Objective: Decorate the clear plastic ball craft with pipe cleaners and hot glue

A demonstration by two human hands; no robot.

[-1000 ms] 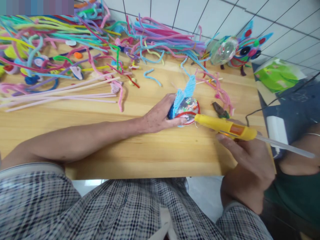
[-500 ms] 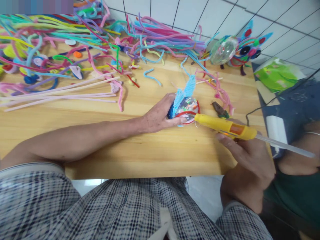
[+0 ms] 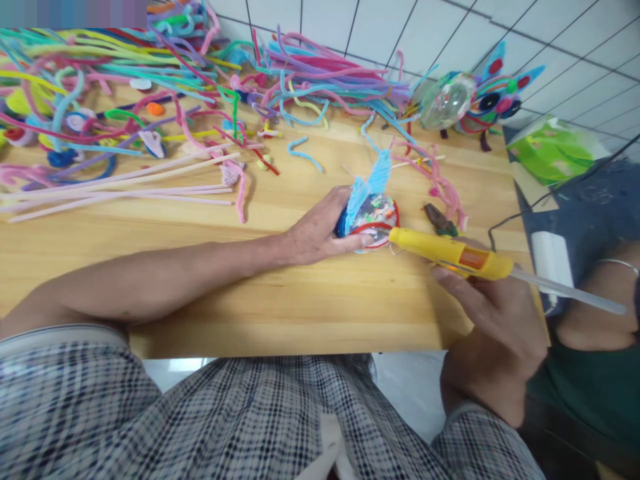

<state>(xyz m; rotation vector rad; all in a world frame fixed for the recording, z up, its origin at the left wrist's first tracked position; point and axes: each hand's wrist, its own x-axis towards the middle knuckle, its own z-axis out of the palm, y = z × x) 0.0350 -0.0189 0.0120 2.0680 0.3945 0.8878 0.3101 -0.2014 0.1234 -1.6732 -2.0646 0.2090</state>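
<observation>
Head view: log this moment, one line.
left hand: grips craft ball | right hand: holds yellow glue gun, nozzle at ball's red trim | pliers: on table, beyond gun

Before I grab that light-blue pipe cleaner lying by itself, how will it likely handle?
The light-blue pipe cleaner looks thin, so it's probably very light. Its bends suggest it flexes easily yet keeps its shape, and should make it unlikely to roll if pushed.

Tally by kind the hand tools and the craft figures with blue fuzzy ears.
Yellow plastic glue gun: 1
Dark metal pliers: 1
Blue-eared craft figures: 2 (held round figure, rear dark-eyed figure)
Total: 4
</observation>
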